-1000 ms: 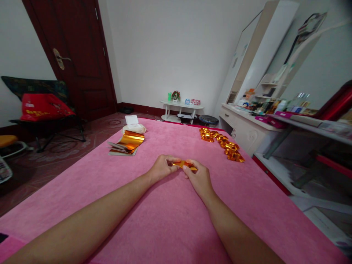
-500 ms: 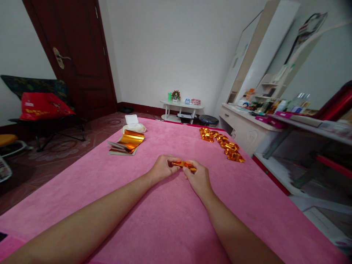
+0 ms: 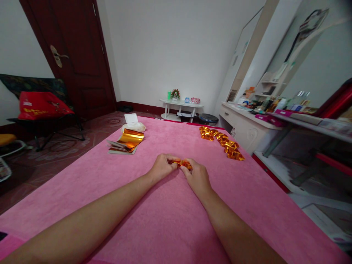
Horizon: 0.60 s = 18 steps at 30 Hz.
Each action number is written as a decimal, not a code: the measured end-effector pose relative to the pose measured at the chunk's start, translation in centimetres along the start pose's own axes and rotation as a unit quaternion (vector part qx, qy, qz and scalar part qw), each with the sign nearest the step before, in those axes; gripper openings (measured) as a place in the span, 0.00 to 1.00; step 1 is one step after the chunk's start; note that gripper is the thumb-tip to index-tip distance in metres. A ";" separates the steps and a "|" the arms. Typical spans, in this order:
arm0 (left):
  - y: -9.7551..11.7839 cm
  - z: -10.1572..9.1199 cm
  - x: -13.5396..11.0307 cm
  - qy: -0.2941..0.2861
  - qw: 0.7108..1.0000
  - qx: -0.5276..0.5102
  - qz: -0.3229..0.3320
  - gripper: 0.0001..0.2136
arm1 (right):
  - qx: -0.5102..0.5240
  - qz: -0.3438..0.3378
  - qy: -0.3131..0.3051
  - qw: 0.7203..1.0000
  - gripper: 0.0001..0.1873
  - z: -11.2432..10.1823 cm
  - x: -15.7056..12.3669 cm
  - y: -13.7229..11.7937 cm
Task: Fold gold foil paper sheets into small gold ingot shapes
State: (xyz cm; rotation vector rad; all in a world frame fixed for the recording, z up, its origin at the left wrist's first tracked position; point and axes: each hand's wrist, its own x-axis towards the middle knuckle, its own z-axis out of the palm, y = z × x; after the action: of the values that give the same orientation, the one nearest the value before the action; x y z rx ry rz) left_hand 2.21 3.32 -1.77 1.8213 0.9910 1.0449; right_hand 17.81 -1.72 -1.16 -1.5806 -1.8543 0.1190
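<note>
Between my two hands, just above or on the pink cloth, is a small folded piece of gold foil paper (image 3: pixel 183 162). My left hand (image 3: pixel 162 167) pinches its left end with thumb and fingers. At the other end, my right hand (image 3: pixel 196 176) is closed on it, the thumb pressed along the near side. Fingers partly cover the piece. To the far left lies a stack of gold foil paper sheets (image 3: pixel 131 138), the top one curling up. On the right runs a row of several folded gold foil pieces (image 3: pixel 222 141).
Pink cloth (image 3: pixel 165 216) covers the table. An opened white packet (image 3: pixel 133 125) lies behind the stack. A white dressing table (image 3: pixel 247 121) with bottles stands at the right. Beyond are a small white table (image 3: pixel 181 103) and a round stool (image 3: pixel 208 118); a chair with a red bag (image 3: pixel 44 105) is at left.
My right thumb and fingers have shifted slightly on the foil piece, and its right end looks more bunched. The camera view has moved a little. The stack and the row stay put.
</note>
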 end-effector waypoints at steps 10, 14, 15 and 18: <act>0.3 -0.2 -0.3 0.007 0.997 0.064 0.033 0.11 | -0.082 0.029 -0.002 0.996 0.15 -0.8 0.3 0.0; 0.2 -0.1 -0.4 0.016 0.994 0.097 0.044 0.11 | -0.145 0.034 -0.017 0.989 0.13 -1.3 0.2 -0.4; 0.3 -0.1 -0.4 0.019 0.993 0.106 0.047 0.11 | -0.164 0.033 -0.022 0.986 0.12 -1.4 0.2 -0.5; 1.0 0.0 -0.7 0.024 0.987 0.143 0.073 0.11 | -0.216 0.026 -0.037 0.975 0.14 -1.6 0.0 -0.8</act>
State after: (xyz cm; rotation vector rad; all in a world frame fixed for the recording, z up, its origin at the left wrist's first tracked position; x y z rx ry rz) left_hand 2.21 2.36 -1.07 2.1378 1.0959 1.0812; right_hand 17.95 -2.45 0.45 -1.9376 -1.9919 -0.2211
